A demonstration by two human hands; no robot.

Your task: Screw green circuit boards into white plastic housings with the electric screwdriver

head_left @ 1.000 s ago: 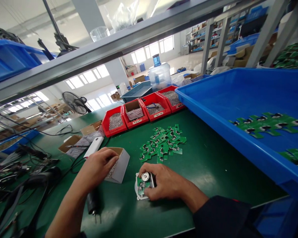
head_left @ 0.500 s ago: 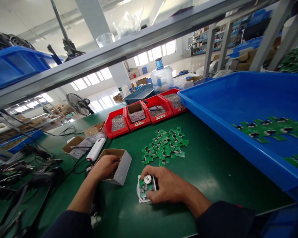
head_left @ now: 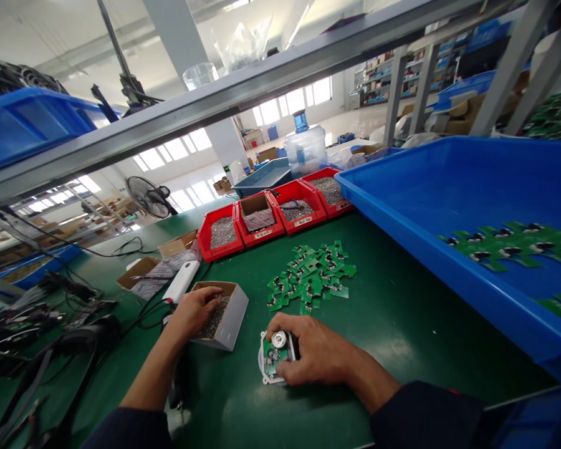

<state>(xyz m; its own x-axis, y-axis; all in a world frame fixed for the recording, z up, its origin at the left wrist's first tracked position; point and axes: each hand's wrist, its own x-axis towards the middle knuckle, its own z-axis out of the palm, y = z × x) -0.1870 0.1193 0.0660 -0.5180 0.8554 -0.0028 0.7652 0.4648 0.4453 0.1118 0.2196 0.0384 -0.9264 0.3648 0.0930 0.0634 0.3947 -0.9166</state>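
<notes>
My right hand (head_left: pixel 315 352) grips a white plastic housing (head_left: pixel 263 358) near the table's front, fingers and thumb on opposite edges. Inside the housing sit a green circuit board (head_left: pixel 272 368) and a round silver metal part (head_left: pixel 278 339). Over a small open cardboard box (head_left: pixel 234 318) is my left hand (head_left: pixel 196 312), its fingers curled together at the left rim; what they hold, if anything, is hidden. Tiny metal pieces, seemingly screws (head_left: pixel 216 321), fill the box. Behind my right hand lies a loose pile of green circuit boards (head_left: pixel 311 274).
Red bins (head_left: pixel 262 234) of small metal parts line the back. A large blue tray (head_left: pixel 402 231) with more boards stands right. A white device (head_left: pixel 181 282), cables and tools (head_left: pixel 32 411) lie left. A metal shelf beam (head_left: pixel 168 103) crosses overhead.
My left hand has drawn back up and left from inside the box, uncovering more of the small metal pieces. My right hand and the housing stay almost in place.
</notes>
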